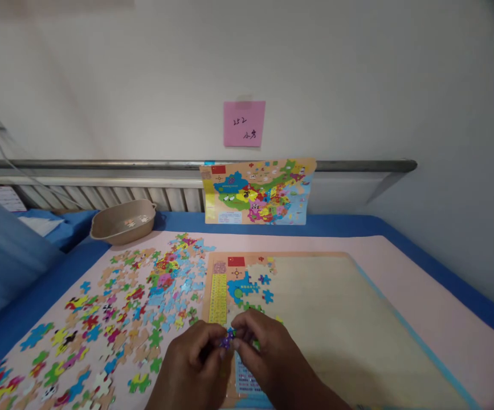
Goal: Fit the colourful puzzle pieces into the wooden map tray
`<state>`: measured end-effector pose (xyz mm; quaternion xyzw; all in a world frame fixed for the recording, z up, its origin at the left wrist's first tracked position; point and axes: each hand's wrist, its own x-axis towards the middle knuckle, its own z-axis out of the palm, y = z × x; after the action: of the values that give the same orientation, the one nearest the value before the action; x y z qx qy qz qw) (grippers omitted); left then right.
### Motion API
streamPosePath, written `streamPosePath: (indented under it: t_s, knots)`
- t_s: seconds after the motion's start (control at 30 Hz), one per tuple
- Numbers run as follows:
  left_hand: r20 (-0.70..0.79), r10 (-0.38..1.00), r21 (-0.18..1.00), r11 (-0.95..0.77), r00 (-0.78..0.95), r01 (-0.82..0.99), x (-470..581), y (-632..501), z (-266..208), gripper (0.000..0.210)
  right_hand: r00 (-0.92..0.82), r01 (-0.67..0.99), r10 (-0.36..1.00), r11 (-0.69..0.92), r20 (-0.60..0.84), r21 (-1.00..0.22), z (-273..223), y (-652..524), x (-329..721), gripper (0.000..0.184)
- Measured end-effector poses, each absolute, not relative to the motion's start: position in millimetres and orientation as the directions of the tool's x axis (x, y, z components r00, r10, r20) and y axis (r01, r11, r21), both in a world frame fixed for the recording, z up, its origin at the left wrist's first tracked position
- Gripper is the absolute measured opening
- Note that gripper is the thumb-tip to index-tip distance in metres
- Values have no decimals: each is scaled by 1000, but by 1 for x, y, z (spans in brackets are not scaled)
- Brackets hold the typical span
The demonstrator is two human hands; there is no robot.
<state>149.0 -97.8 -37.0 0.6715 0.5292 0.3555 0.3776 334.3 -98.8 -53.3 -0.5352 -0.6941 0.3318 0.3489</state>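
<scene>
Between the fingertips of both hands is a small purple and blue jigsaw puzzle piece, pinched over the lower left of the puzzle board. My left hand grips it from the left and my right hand from the right. Beneath and around them lies the partly assembled map puzzle, with its yellow strip, red flag corner and blue region joined. A few blue pieces sit at the edge of the assembled part. My hands hide some of the lower section.
Many loose puzzle pieces spread over the pink sheet at left. A beige basket with a few pieces stands behind them. A reference map leans below the metal rail. A pink note is taped to the wall.
</scene>
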Motion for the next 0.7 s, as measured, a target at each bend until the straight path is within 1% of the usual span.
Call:
streamPosePath:
  t_s: [0.07, 0.17, 0.3, 0.43, 0.6, 0.7]
  knots:
    - [15, 984, 915, -84, 175, 395, 148, -97, -41, 18, -179, 495, 976, 199, 125, -846, -53, -99, 335, 19]
    - [-110, 973, 951, 43, 202, 308, 145, -93, -48, 18, -160, 445, 980, 177, 117, -878, -52, -99, 334, 23]
    - [-207, 944, 966, 157, 255, 205, 140, -89, -53, 21, -139, 422, 986, 138, 87, -896, -50, -99, 333, 21]
    - [-224, 929, 973, 195, 293, 127, 140, -88, -53, 21, -153, 441, 983, 161, 102, -883, -50, -99, 333, 18]
    - [-233, 942, 972, 232, 242, 34, 147, -91, -47, 21, -156, 464, 984, 149, 86, -873, -50, -98, 333, 18]
    - [-247, 936, 965, 261, 250, -22, 149, -91, -46, 20, -150, 471, 986, 138, 75, -871, -49, -96, 332, 18]
